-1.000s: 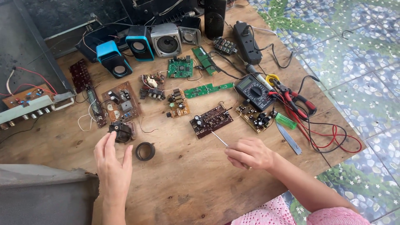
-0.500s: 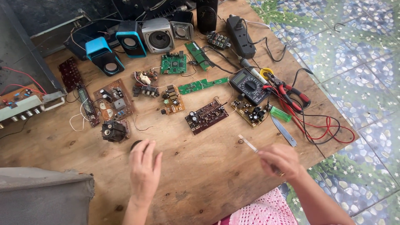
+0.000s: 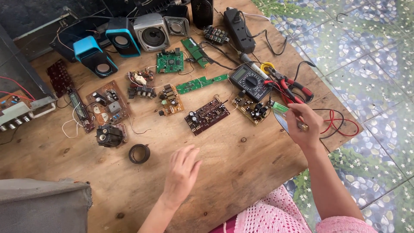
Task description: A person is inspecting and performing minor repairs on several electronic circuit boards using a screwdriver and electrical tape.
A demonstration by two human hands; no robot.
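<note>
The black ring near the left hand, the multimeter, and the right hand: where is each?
black ring [image 3: 139, 153], head view, on its dark band.
multimeter [image 3: 250, 82], head view, on its round dial.
right hand [image 3: 304, 123], head view, on the back of the hand.

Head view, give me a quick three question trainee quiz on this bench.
1. True or false: the left hand holds the black ring.
2. What lies nearest the right hand? A) blue speakers B) red pliers C) power strip
3. Fill in: the multimeter lies on the wooden ____.

Key: 1. False, it hovers open beside the ring, apart from it. 2. B. 3. table.
</note>
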